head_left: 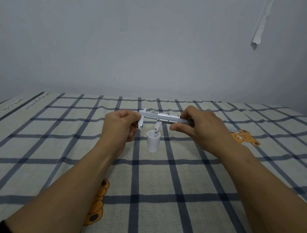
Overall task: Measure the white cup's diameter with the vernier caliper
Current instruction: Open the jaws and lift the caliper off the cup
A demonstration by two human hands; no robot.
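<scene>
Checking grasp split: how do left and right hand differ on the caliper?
The left hand pinches the vernier caliper at its fixed-jaw end; the right hand grips the beam end past the slider. The left hand sits beside the white cup, lower; the right is off to the other side. Both are shut on the caliper, held level above the cup, with the sliding jaw's tip at the rim.
</scene>
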